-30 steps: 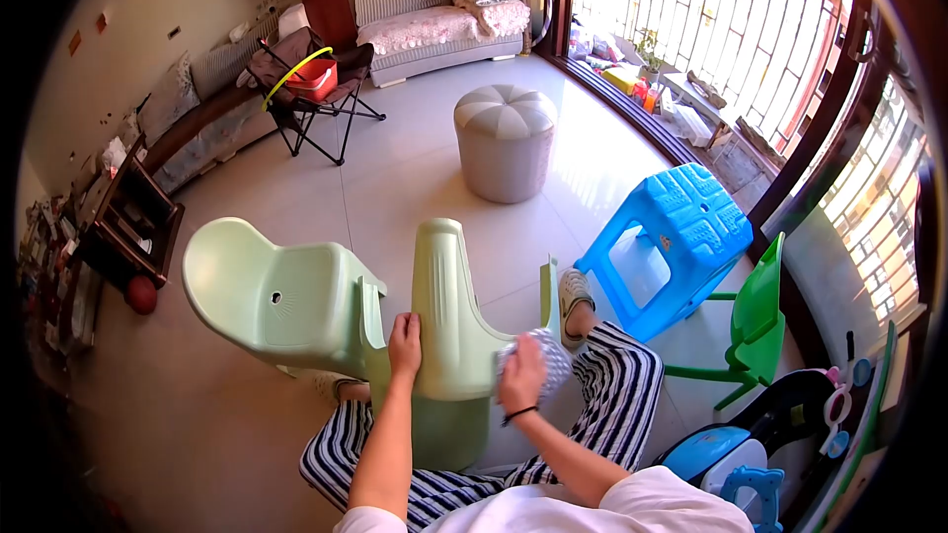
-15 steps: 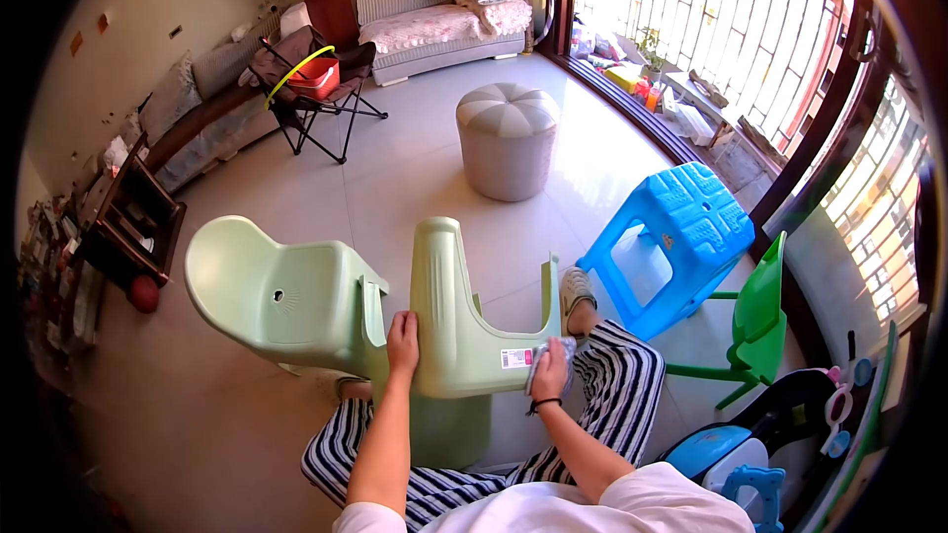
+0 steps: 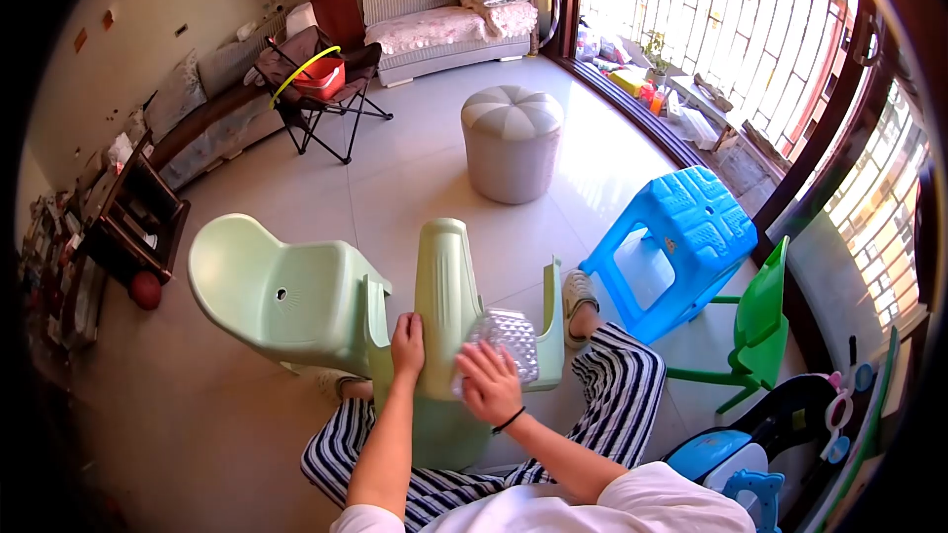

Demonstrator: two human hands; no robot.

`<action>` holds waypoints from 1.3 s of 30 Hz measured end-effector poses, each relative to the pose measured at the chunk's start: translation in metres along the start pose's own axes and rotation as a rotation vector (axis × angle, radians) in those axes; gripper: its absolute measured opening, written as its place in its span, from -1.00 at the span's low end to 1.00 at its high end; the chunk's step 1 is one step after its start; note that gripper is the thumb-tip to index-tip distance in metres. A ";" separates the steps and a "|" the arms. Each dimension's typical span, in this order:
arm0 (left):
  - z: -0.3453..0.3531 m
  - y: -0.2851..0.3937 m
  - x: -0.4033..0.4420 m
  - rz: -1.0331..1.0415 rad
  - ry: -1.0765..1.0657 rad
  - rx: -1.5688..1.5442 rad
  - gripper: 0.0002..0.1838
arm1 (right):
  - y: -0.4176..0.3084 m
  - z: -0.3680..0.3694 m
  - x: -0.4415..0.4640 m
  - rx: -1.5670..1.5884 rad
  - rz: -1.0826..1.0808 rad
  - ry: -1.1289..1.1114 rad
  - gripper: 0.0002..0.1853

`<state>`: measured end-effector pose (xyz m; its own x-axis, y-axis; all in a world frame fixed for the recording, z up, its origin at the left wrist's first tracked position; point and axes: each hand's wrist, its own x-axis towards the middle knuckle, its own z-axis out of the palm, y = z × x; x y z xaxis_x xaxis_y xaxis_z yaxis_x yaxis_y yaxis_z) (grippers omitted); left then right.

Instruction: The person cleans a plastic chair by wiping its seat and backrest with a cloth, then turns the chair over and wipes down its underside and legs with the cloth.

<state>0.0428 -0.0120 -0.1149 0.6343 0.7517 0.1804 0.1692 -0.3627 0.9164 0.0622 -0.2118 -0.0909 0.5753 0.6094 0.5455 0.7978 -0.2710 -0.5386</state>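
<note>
No legible text or numbers, small sticker (image 3: 671,243) on blue stool (image 3: 706,215), too small to read

Pale tiled floor (image 3: 395,183), cushioned sofa (image 3: 449,30), round pouf (image 3: 512,143), bright barred window (image 3: 711,30).

Grips the pale green plastic piece (image 3: 446,286) at lower center with the left hand (image 3: 407,343); flattens the right hand (image 3: 489,380) over a shiny textured cloth (image 3: 513,338) against it.
</note>
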 end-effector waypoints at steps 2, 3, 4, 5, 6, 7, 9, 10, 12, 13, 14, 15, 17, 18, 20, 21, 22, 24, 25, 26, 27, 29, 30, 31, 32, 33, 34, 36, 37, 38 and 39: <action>-0.002 -0.002 0.002 0.005 0.015 0.010 -0.69 | 0.034 -0.003 -0.015 0.014 0.166 0.022 -0.54; -0.003 -0.003 0.003 0.013 0.028 0.019 -0.69 | 0.055 -0.002 -0.025 0.045 0.290 0.073 -0.57; -0.003 -0.007 0.004 0.011 0.029 0.013 -0.69 | 0.075 0.003 -0.035 0.042 0.430 0.151 -0.58; -0.002 -0.013 0.007 0.005 0.020 0.003 -0.69 | 0.106 0.015 -0.051 0.037 0.531 0.202 -0.59; 0.000 -0.013 0.009 0.000 0.010 -0.007 -0.69 | 0.115 0.014 -0.052 0.033 0.632 0.254 -0.58; 0.001 -0.012 0.009 0.003 0.012 -0.002 -0.69 | 0.120 0.017 -0.055 0.028 0.629 0.255 -0.58; 0.003 -0.010 0.008 -0.018 0.005 0.019 -0.70 | 0.119 0.025 -0.055 -0.039 0.679 0.240 -0.57; 0.003 -0.009 0.008 -0.041 -0.003 0.045 -0.70 | 0.102 0.024 -0.047 -0.050 0.623 0.221 -0.54; 0.002 -0.004 0.005 -0.036 -0.005 0.029 -0.70 | 0.045 0.014 -0.021 0.014 0.506 0.144 -0.50; 0.002 -0.002 0.004 -0.029 -0.009 0.014 -0.70 | 0.024 0.016 -0.014 -0.027 0.385 0.099 -0.50; 0.003 -0.001 0.002 -0.031 -0.010 0.019 -0.70 | 0.001 0.011 -0.005 -0.008 0.302 0.050 -0.51; 0.004 0.000 0.000 -0.033 -0.006 0.021 -0.70 | -0.016 0.007 0.002 0.003 0.190 0.040 -0.52; 0.003 0.001 0.001 -0.036 0.003 0.025 -0.70 | -0.024 0.004 0.010 0.018 0.075 0.030 -0.53; 0.002 0.001 0.000 -0.025 -0.002 0.010 -0.70 | -0.022 0.001 0.011 0.018 0.022 0.023 -0.54; 0.000 -0.001 0.001 -0.017 -0.001 -0.007 -0.70 | -0.011 -0.003 0.006 0.019 -0.033 0.011 -0.56; 0.000 -0.001 0.001 -0.021 0.001 0.012 -0.70 | 0.006 -0.004 -0.002 0.003 0.031 0.015 -0.56; 0.001 -0.002 0.002 -0.026 0.004 0.030 -0.70 | 0.024 -0.003 -0.010 -0.014 0.096 0.018 -0.57; 0.002 -0.004 0.004 -0.036 0.004 0.026 -0.69 | 0.064 0.000 -0.030 0.021 0.347 0.117 -0.57; 0.003 -0.005 0.004 -0.043 -0.002 0.025 -0.68 | 0.088 0.005 -0.042 0.043 0.497 0.171 -0.57; 0.005 -0.004 0.003 -0.047 0.001 0.021 -0.68 | 0.106 0.013 -0.053 0.064 0.648 0.227 -0.56; 0.008 -0.001 0.003 -0.050 -0.004 0.043 -0.68 | 0.105 0.011 -0.050 0.047 0.733 0.253 -0.56; 0.015 0.006 0.002 -0.053 -0.006 0.062 -0.67 | 0.093 0.018 -0.045 0.019 0.681 0.259 -0.55; 0.018 0.011 0.000 -0.053 -0.002 0.073 -0.67 | 0.072 0.017 -0.035 -0.005 0.638 0.266 -0.55; 0.021 0.014 -0.003 -0.054 0.000 0.086 -0.67 | 0.049 0.016 -0.022 -0.024 0.537 0.245 -0.53; 0.024 0.016 -0.005 -0.057 0.000 0.090 -0.67 | 0.018 0.007 -0.005 0.032 0.477 0.223 -0.51; 0.026 0.017 -0.006 -0.041 0.006 0.102 -0.67 | -0.006 0.003 0.005 0.020 0.386 0.159 -0.48; 0.028 0.019 -0.008 -0.023 0.013 0.114 -0.68 | -0.023 -0.003 0.015 0.054 0.237 0.150 -0.48; 0.028 0.021 -0.010 -0.018 0.028 0.120 -0.68 | -0.030 0.000 0.019 0.116 0.076 0.082 -0.48; 0.027 0.022 -0.010 -0.008 0.029 0.119 -0.69 | -0.027 -0.001 0.017 0.119 0.075 0.081 -0.48; 0.026 0.022 -0.010 0.002 0.032 0.116 -0.69 | -0.019 -0.002 0.014 0.093 0.041 0.056 -0.49; 0.024 0.020 -0.009 0.003 0.036 0.116 -0.69 | -0.010 -0.005 0.011 0.065 0.005 0.032 -0.51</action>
<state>0.0586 -0.0401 -0.1066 0.6080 0.7690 0.1974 0.2552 -0.4247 0.8686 0.0610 -0.2061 -0.0767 0.5858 0.5834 0.5627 0.7819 -0.2241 -0.5817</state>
